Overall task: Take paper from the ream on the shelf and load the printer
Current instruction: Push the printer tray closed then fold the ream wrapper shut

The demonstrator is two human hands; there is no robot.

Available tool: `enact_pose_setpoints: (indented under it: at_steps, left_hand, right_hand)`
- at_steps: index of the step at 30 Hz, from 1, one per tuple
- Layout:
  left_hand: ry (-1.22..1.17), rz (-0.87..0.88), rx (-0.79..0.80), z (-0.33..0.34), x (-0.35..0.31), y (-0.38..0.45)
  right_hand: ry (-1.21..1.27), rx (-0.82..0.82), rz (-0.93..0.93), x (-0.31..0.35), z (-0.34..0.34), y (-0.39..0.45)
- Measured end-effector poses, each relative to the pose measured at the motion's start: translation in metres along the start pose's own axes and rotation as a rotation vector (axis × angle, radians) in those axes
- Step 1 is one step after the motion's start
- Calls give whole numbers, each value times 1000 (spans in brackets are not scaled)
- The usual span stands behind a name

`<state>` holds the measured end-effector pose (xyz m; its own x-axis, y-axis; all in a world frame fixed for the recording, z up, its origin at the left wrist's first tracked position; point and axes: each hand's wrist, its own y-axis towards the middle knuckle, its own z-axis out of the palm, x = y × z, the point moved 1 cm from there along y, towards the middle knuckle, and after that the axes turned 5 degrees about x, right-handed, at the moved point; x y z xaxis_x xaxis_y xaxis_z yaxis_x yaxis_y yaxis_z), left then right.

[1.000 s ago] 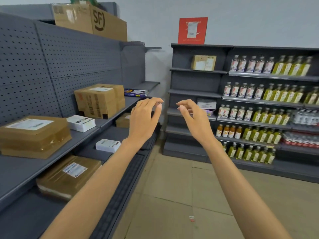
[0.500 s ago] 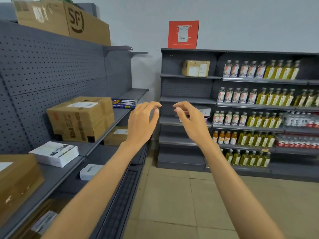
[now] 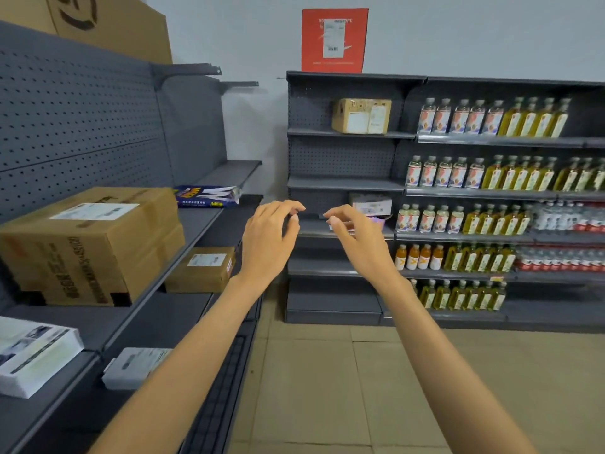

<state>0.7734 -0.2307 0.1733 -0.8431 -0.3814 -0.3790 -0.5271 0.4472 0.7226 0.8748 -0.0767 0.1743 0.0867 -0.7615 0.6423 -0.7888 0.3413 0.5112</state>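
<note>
1. The left hand (image 3: 266, 239) and right hand (image 3: 358, 242) are raised in the aisle, fingers loosely curled, holding nothing.
2. The blue wrapped paper ream (image 3: 208, 195) lies flat on the grey metal shelf (image 3: 196, 221), beyond and left of the left hand, well apart.
3. It is probably heavy, stiff and a bit slippery; better to grip both short ends.

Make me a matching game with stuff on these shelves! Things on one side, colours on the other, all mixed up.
Things:
1. paper ream
2. big box on the left shelf
3. square sign on top of the far shelf
4. flat package at the near left

Colours:
A. red
B. white
C. blue
D. brown

Pairs: 1-C, 2-D, 3-A, 4-B
</note>
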Motion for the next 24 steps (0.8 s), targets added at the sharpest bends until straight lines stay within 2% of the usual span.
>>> enact_pose_setpoints:
  at_steps: [15, 24]
  left_hand:
    - [-17, 21, -46, 156, 34, 176]
    - [55, -26, -5, 222, 87, 231]
  right_hand:
    - [11, -21, -54, -144, -37, 197]
    - [13, 57, -27, -221, 0, 275]
